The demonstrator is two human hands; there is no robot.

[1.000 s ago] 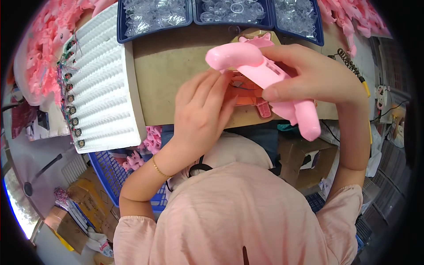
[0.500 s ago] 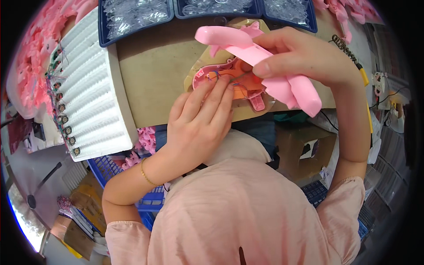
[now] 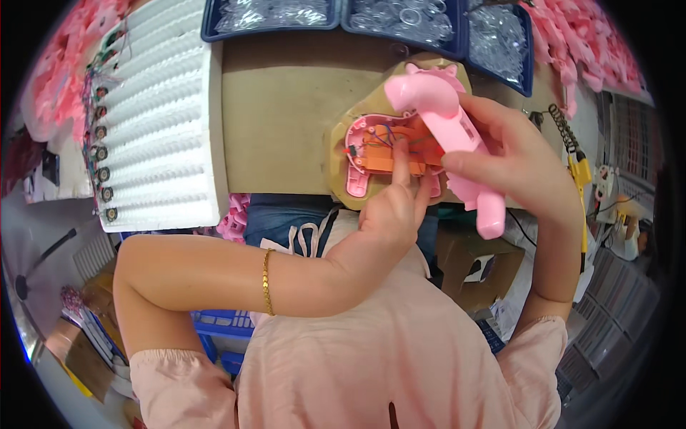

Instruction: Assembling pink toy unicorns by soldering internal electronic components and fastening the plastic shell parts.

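Observation:
My right hand [image 3: 511,154] grips a pink plastic shell half [image 3: 443,118], tilted and raised above the table. Under it, a matching pink shell half [image 3: 355,187] lies open-side up in a tan holder [image 3: 336,143]. Inside this lower half sits an orange plastic insert [image 3: 379,163] with thin blue, red and green wires across it. My left hand [image 3: 396,214] reaches in from the near side, its index finger stretched onto the orange insert and wires. It holds nothing that I can see. The raised shell hides the right end of the insert.
A ribbed white foam tray [image 3: 164,121] with small round wired parts [image 3: 103,153] stands at left. Blue bins [image 3: 343,27] of clear plastic pieces line the back. Pink parts [image 3: 582,43] pile up at far right. A yellow tool [image 3: 580,171] hangs on a coiled cord at right.
My left hand has shifted right, its fingers going from laid flat together to one pointing index finger. The raised shell has turned more upright. The whole view has shifted.

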